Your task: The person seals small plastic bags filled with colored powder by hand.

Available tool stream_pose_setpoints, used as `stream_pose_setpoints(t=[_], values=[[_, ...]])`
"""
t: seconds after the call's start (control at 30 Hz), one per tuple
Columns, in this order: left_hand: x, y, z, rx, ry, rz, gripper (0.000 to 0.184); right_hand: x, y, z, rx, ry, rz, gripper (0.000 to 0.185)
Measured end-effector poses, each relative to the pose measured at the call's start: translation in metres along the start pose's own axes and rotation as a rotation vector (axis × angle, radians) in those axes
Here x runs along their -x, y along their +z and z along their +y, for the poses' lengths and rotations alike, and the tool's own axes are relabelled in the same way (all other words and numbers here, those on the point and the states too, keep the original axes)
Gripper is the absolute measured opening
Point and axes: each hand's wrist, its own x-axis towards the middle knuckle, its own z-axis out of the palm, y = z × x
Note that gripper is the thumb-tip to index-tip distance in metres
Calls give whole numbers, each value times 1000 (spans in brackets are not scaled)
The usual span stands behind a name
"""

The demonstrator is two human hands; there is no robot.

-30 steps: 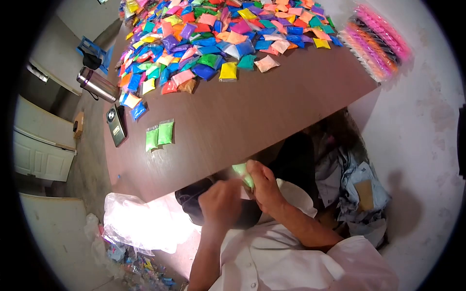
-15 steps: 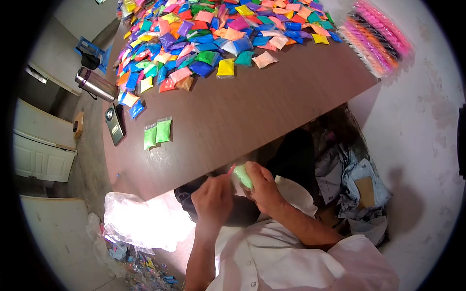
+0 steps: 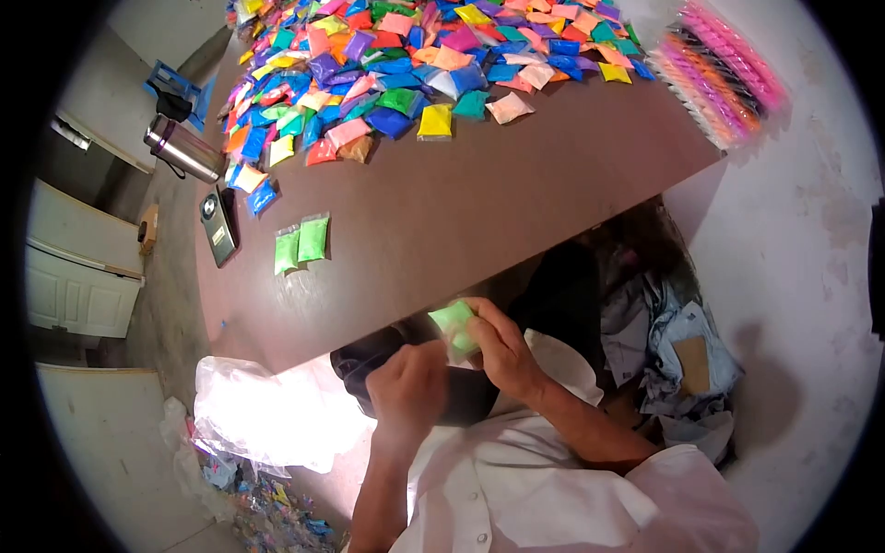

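My right hand [image 3: 501,346] grips a small clear packet of light green stuff [image 3: 449,316] above my lap, just off the table's near edge. Close beside it on the left is my left hand [image 3: 407,382], curled closed and slightly blurred; what its fingers hold, if anything, is hidden. Two more green packets, a smaller one [image 3: 287,249] and a larger one [image 3: 314,238], lie side by side on the brown table [image 3: 387,221].
A big heap of colourful packets [image 3: 396,69] covers the table's far part. At its left edge are a phone [image 3: 218,230] and a steel flask [image 3: 184,150]. Bagged pink and orange twisted items [image 3: 714,74] lie at the right corner. Plastic bags [image 3: 267,415] sit below left.
My left hand has shifted slightly down and away from the packet. A red bit seen between the hands no longer shows. The green packet in my right hand has turned a little.
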Motion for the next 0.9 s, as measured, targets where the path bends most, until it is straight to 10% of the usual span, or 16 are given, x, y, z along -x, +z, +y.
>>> stream_pose_setpoints(t=[0.37, 0.9], values=[[5, -4, -3, 10, 8, -3, 9, 7, 1, -1, 373, -287, 32, 33], [11, 0, -4, 67, -84, 35, 9, 11, -7, -4, 323, -106, -124, 29]])
